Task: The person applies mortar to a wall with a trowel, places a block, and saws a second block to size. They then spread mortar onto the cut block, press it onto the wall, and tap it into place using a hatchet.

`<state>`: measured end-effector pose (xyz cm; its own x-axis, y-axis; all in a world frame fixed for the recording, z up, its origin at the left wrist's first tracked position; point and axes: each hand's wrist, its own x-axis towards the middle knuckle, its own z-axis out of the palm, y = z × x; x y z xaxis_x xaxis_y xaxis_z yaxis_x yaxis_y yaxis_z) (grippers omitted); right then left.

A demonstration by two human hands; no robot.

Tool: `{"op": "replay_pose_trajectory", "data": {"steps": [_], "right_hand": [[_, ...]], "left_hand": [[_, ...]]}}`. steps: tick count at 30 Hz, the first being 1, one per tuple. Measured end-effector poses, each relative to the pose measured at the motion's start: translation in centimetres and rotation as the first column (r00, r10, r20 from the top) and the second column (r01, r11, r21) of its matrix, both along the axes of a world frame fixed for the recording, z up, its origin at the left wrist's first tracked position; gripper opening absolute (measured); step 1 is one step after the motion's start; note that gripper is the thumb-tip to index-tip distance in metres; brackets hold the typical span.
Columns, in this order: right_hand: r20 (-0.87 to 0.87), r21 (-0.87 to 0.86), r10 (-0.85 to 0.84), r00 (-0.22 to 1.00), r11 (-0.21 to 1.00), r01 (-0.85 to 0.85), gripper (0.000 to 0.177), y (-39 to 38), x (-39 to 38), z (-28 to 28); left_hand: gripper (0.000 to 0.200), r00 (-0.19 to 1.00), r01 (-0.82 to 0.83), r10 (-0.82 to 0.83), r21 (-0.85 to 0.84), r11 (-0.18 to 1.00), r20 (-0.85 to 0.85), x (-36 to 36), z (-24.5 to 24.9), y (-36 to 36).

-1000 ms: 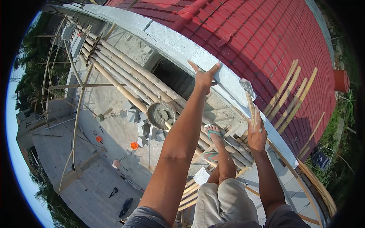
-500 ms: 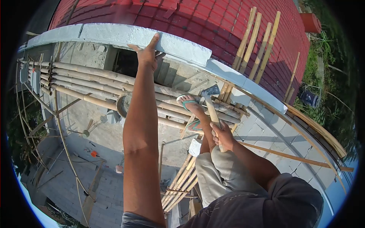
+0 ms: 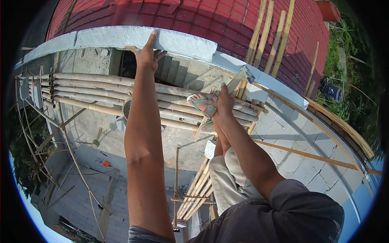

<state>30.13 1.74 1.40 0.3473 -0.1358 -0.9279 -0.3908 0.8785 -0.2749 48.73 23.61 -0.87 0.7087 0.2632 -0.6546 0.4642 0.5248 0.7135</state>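
Note:
A long, pale concrete block (image 3: 182, 43) lies on top of the wall along the roof edge. My left hand (image 3: 146, 56) grips it, with the thumb up over its face and the other fingers spread at its lower edge. My right hand (image 3: 223, 103) is closed around the wooden handle of a hatchet (image 3: 234, 84). The tool's dark head is raised close to the wall, just right of the block's end. My sandalled feet (image 3: 199, 101) rest on bamboo poles (image 3: 174, 106) below.
Red roof tiles (image 3: 194, 18) slope away beyond the wall, with upright bamboo lengths (image 3: 267, 36) against them. A round bucket (image 3: 126, 109), partly behind my left arm, stands by the poles. Far below is a floor (image 3: 121, 202). A bamboo ladder-like frame (image 3: 198, 194) is near my legs.
My right hand has swung the hatchet forward and up, from near my knee towards the wall. My left hand stays on the block; the whole view has shifted slightly.

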Motion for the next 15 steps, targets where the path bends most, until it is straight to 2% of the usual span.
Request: {"op": "replay_pose_trajectory", "data": {"steps": [1, 2, 3, 5, 6, 7, 8, 9, 11, 12, 15], "right_hand": [[0.001, -0.005, 0.0, 1.0, 1.0, 0.0, 0.02, 0.6, 0.1, 0.9], [0.078, -0.016, 0.248, 0.966, 0.969, -0.248, 0.02, 1.1, 0.1, 1.8], [0.146, -0.041, 0.479, 0.865, 0.877, -0.479, 0.02, 1.4, 0.1, 2.5], [0.157, -0.054, 0.512, 0.845, 0.859, -0.51, 0.021, 0.0, -0.2, 2.6], [0.15, -0.101, 0.442, 0.884, 0.897, -0.431, 0.021, -0.3, -0.2, 1.9], [0.149, -0.153, 0.368, 0.918, 0.926, -0.346, 0.021, -0.4, 0.1, 1.2], [0.064, -0.094, 0.219, 0.974, 0.973, -0.213, 0.023, -0.5, 0.3, 0.4], [0.063, -0.097, 0.223, 0.973, 0.971, -0.216, 0.023, 0.1, 0.7, 1.0], [0.011, 0.067, 0.083, 0.997, 0.994, -0.083, 0.025, 1.2, 1.8, 2.1], [0.097, -0.028, 0.451, 0.887, 0.892, -0.45, 0.023, 0.4, 1.0, 1.2], [0.138, -0.065, 0.517, 0.845, 0.856, -0.513, 0.021, -0.7, -0.2, 3.2]], "left_hand": [[0.117, 1.0, 0.003, -0.003, 0.012, 1.0, 0.014, 0.0, 0.1, 0.0], [0.115, 1.0, 0.004, -0.005, 0.024, 1.0, 0.031, 0.2, 0.2, -0.1], [0.115, 0.999, 0.002, -0.003, 0.021, 1.0, 0.032, 0.4, 0.2, -0.2], [0.114, 0.999, 0.011, -0.013, 0.038, 0.999, 0.036, 0.2, 0.2, 0.0], [0.114, 0.999, 0.01, -0.012, 0.043, 0.999, 0.034, 0.1, 0.0, 0.2], [0.129, 0.999, 0.031, -0.032, 0.04, 0.999, 0.043, 0.1, -0.1, 0.3], [0.144, 0.997, 0.051, -0.052, 0.034, 0.998, 0.048, 0.0, -0.4, 0.3], [0.144, 0.998, 0.047, -0.049, 0.03, 0.998, 0.048, 0.0, -0.7, 0.4], [0.145, 0.998, 0.043, -0.044, 0.032, 0.999, 0.05, 0.2, -1.4, 0.6], [0.145, 0.998, 0.037, -0.038, 0.031, 0.999, 0.052, 0.2, -0.9, 0.4], [0.146, 0.999, 0.026, -0.028, 0.097, 0.995, 0.016, -0.6, 1.1, -0.2]]}}
